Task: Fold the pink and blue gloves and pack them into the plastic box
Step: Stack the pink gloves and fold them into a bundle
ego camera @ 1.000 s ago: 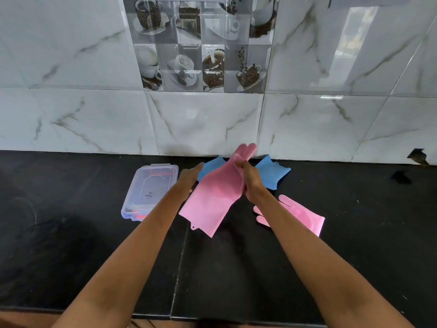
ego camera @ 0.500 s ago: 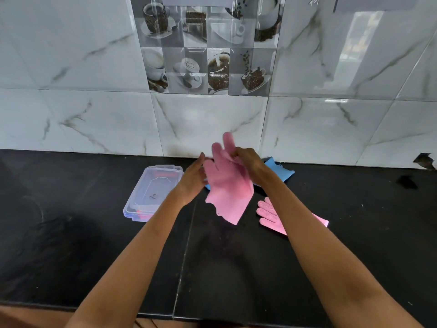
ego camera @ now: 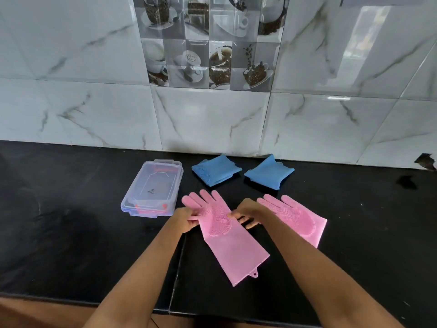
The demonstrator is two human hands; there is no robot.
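A pink glove (ego camera: 233, 242) lies flat on the black counter (ego camera: 71, 233), fingers toward the wall and cuff toward me. My left hand (ego camera: 186, 218) pinches its left edge at the thumb. My right hand (ego camera: 246, 213) touches its right edge near the palm. A second pink glove (ego camera: 298, 217) lies flat just to the right, partly hidden by my right forearm. Two folded blue gloves (ego camera: 216, 170) (ego camera: 269, 171) rest side by side near the wall. The clear plastic box (ego camera: 153, 189) with its lid on sits left of the gloves.
A marble-tiled wall (ego camera: 212, 119) rises directly behind the counter. The counter's front edge (ego camera: 59, 297) runs below my forearms. A seam in the counter (ego camera: 177, 275) runs under my left arm.
The pink glove, held up in the air between both hands before, now lies spread flat on the counter. Both hands came down with it and rest at its edges.
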